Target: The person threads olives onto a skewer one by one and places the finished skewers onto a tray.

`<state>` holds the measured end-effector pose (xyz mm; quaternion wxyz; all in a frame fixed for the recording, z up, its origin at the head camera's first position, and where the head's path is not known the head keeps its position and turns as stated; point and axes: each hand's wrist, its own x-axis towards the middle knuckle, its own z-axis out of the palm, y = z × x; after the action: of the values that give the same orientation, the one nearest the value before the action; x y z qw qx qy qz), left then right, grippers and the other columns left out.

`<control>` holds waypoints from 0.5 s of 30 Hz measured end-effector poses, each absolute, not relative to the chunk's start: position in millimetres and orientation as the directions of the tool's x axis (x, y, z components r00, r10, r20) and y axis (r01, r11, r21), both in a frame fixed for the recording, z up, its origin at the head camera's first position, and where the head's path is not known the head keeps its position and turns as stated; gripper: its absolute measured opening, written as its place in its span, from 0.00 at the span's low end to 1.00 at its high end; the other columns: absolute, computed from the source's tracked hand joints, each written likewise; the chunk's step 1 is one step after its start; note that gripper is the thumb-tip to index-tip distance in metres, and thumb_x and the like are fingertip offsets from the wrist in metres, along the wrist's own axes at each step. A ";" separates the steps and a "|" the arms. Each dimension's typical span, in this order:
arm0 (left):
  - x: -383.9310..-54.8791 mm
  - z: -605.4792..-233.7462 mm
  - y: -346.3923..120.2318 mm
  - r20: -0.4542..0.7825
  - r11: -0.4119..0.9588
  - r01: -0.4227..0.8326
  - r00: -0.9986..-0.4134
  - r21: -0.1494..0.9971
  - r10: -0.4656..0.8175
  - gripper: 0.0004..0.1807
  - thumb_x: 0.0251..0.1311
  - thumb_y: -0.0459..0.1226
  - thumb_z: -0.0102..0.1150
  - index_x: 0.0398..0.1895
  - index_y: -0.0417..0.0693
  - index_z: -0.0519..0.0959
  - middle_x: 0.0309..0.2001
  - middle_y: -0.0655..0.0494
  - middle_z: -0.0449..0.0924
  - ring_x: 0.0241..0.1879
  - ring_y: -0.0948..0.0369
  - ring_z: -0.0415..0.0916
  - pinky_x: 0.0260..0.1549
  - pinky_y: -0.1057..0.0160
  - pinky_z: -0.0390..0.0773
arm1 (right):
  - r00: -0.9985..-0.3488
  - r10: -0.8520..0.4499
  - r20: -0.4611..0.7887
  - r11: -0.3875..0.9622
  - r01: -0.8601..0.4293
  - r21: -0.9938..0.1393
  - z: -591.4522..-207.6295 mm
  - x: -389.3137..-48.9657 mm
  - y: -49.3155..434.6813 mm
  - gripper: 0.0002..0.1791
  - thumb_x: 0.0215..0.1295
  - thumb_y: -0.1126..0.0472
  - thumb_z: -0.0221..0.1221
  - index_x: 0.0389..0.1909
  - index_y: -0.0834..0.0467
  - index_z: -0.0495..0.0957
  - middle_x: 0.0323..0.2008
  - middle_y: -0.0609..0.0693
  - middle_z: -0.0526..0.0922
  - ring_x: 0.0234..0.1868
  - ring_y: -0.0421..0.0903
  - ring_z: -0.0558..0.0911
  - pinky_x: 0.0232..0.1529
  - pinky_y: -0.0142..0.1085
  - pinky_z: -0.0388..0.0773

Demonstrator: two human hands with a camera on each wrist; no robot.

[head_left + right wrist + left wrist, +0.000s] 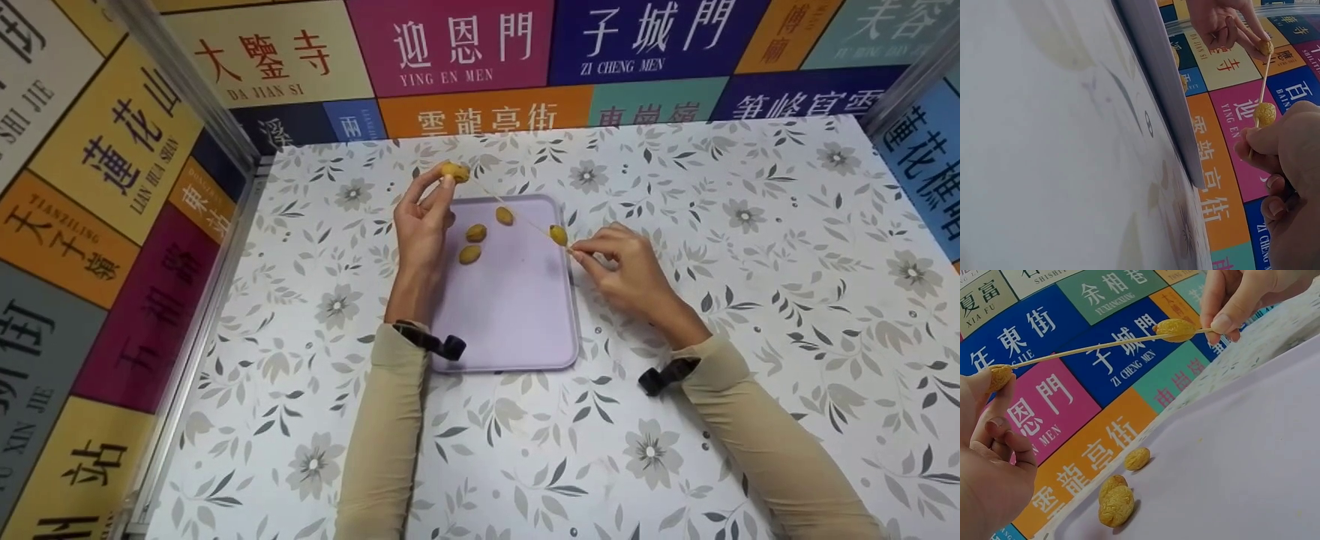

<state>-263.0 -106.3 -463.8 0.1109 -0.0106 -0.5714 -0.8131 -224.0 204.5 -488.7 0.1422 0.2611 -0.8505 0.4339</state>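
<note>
My left hand (421,229) is raised above the far left of the lilac tray (517,322), pinching a yellow wrinkled dried fruit (455,173) between thumb and fingers. A thin wooden skewer (1089,349) runs from that fruit down to my right hand (626,270). There, thumb and forefinger pinch the skewer's other end, near the tray's right edge. Another yellow dried fruit (1176,330) sits on the skewer beside my right fingertips, with a short bit of stick showing past it. The skewer's tip at the left fruit is hidden.
Three more dried fruits (470,255) lie on the tray's far left part. Beneath is a table with a floral cloth (615,450). Coloured panels with place names (465,45) stand behind and at both sides. Each wrist wears a black camera band (667,375).
</note>
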 end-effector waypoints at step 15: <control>-261.6 -467.1 -90.1 0.125 -0.342 0.163 -0.983 0.926 -0.131 0.16 0.77 0.43 0.66 0.63 0.51 0.83 0.29 0.62 0.85 0.23 0.64 0.59 0.28 0.66 0.60 | -0.821 -0.324 0.471 0.488 -0.571 -0.660 -490.5 -222.8 201.9 0.06 0.70 0.66 0.71 0.44 0.60 0.93 0.32 0.53 0.90 0.30 0.51 0.75 0.45 0.34 0.68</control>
<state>-261.6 -90.1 -467.1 0.0898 -0.0139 -0.5666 -0.8190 -222.8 201.9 -490.5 0.1433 0.2630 -0.8505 0.4323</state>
